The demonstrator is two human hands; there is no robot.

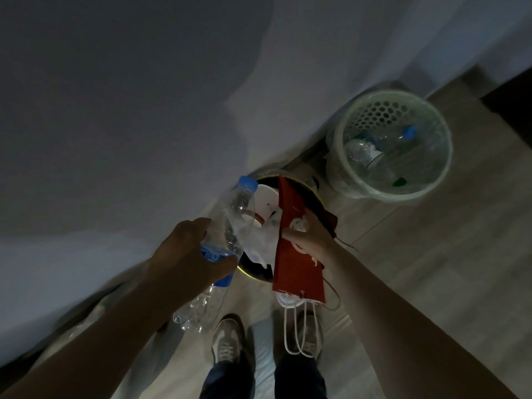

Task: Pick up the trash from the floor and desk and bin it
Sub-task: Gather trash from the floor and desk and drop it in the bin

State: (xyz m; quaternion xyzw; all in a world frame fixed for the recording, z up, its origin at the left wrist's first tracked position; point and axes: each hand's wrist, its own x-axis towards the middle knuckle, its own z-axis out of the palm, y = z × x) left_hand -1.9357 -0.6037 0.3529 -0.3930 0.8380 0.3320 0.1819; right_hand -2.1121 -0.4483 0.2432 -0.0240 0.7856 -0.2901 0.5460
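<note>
Over bin (314,205), fingers (199,226) seemingly round bottle (239,214), bag (299,273).

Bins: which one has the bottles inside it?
The pale green basket with holes, farther off on the right. Clear bottles lie at its bottom. The dark bin beside it holds white rubbish instead.

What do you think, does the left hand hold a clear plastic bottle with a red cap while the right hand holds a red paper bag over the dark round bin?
Not quite. The head view shows the cap is blue, not red. The left hand holds the clear plastic bottle, and the right hand holds the red paper bag over the dark round bin.
</note>
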